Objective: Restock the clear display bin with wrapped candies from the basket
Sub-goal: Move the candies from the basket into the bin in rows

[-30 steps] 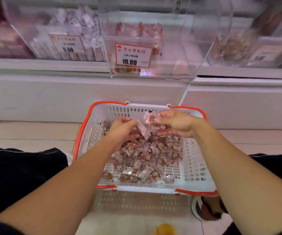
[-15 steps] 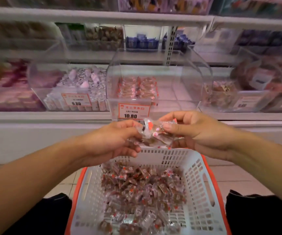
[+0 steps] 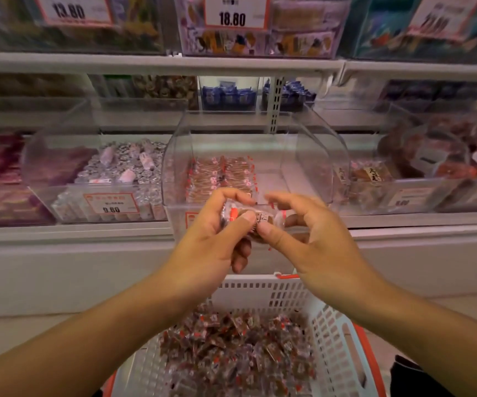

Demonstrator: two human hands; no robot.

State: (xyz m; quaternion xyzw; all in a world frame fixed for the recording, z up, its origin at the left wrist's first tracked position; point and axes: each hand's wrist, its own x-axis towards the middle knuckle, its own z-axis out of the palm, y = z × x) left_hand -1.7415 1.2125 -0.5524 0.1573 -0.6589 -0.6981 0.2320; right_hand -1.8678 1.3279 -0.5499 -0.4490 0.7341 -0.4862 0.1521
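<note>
While tiers of shelving (image 3: 157,64) fill the upper background with price-tagged snack bins, a white plastic basket (image 3: 334,336) with an orange rim occupies the lower foreground, its floor covered by a loose heap of wrapped candies (image 3: 237,348) in clear film with red markings. Directly behind and above the basket, on the lowest shelf, stands the clear display bin (image 3: 311,156), open at the top with curved transparent side walls; neat rows of the same candies (image 3: 220,173) lie against its left inner side, and its right portion shows bare floor. To the left sits a neighbouring bin (image 3: 68,167) of silver-wrapped sweets bearing a 9.80 price tag (image 3: 111,202). Both forearms reach forward over the basket, and the hands meet just in front of the display bin's front wall. Left hand (image 3: 217,233): fingers curled around a small bundle of wrapped candies (image 3: 257,222), thumb pressed on top. Right hand (image 3: 311,239): thumb tip and curled fingers pinch the same bundle from the right, index finger extended above it.
</note>
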